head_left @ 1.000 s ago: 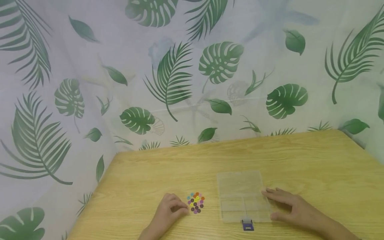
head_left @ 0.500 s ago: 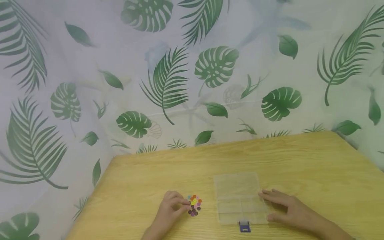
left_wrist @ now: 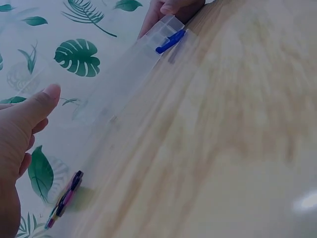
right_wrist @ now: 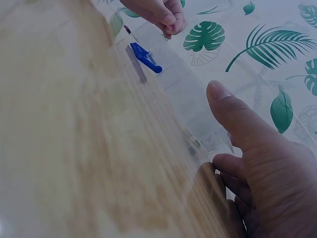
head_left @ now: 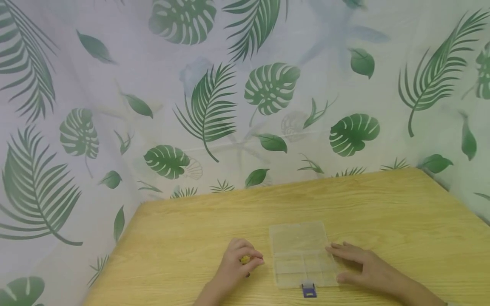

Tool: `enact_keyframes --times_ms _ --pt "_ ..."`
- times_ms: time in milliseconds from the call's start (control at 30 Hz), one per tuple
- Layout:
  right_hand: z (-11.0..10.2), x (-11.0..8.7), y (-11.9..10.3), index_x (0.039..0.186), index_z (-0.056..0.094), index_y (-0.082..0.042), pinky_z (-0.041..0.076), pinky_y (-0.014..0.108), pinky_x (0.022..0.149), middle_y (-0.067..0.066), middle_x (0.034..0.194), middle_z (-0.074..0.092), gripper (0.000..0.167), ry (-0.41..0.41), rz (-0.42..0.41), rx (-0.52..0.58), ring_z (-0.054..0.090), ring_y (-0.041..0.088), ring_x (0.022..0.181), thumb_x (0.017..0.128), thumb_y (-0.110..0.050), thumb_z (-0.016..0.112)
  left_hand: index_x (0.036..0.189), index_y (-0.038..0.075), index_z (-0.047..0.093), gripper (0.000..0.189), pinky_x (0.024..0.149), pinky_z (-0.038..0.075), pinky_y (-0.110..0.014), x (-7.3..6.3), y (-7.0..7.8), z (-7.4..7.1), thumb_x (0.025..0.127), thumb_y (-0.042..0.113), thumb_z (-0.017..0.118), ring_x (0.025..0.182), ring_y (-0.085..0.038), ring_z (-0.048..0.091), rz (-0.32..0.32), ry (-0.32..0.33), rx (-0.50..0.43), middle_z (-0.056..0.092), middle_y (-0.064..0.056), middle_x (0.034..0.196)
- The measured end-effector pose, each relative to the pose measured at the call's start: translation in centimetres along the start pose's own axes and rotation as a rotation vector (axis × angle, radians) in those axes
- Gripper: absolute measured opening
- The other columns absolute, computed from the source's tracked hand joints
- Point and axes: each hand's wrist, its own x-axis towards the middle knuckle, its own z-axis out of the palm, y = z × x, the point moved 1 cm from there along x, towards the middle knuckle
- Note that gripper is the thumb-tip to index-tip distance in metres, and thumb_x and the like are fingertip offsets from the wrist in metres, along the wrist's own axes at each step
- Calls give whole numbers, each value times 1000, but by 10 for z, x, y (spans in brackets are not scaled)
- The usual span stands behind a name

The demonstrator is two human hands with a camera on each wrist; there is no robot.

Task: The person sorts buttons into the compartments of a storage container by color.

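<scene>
My left hand (head_left: 233,262) is raised between the button pile and the box, thumb and forefinger pinched together on a small button that the fingertips almost wholly hide. Under that hand lie small coloured buttons (left_wrist: 65,197); in the head view only a yellow bit and a dark one show past the fingers. A clear plastic compartment box (head_left: 276,272) stands with its lid (head_left: 297,238) laid back and a blue latch (head_left: 309,290) at its front. My right hand (head_left: 361,264) rests at the box's right side, fingers extended and fingertips at its edge.
The wood-grain table (head_left: 183,225) spreads around the box and the pile. Behind it and at both sides hangs a pale cloth (head_left: 214,178) printed with green leaves.
My left hand has gone from the left edge of the button pile to the right, over the pile toward the box, with a button pinched. The right hand stays at the box.
</scene>
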Motion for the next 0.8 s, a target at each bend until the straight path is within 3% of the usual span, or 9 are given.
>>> enact_keyframes --times_ms 233,467,700,800 --pt "1 0 0 134 54 -27 48 54 86 5 132 57 58 17 -6 -21 48 45 118 81 -36 73 86 14 72 12 63 41 -19 11 6 14 76 16 77 86 -10 45 -1 -27 -5 56 7 85" --pt "3 -1 3 135 53 -25 49 39 88 2 133 57 61 36 -50 -45 50 34 121 79 -31 76 87 15 72 13 82 39 -21 24 16 27 75 18 77 90 -8 45 -48 -97 25 58 8 87" --pt "4 0 2 134 54 -24 45 61 82 12 131 57 60 35 -42 13 49 48 116 79 -30 76 81 15 72 15 77 38 -16 40 19 47 70 18 80 82 -7 47 136 -12 103 57 8 80" --pt "5 0 2 133 55 -24 44 64 81 14 130 58 59 44 -49 23 49 50 115 79 -31 76 80 14 72 15 76 36 -14 45 23 55 69 18 81 80 -8 46 134 -6 98 57 7 78"
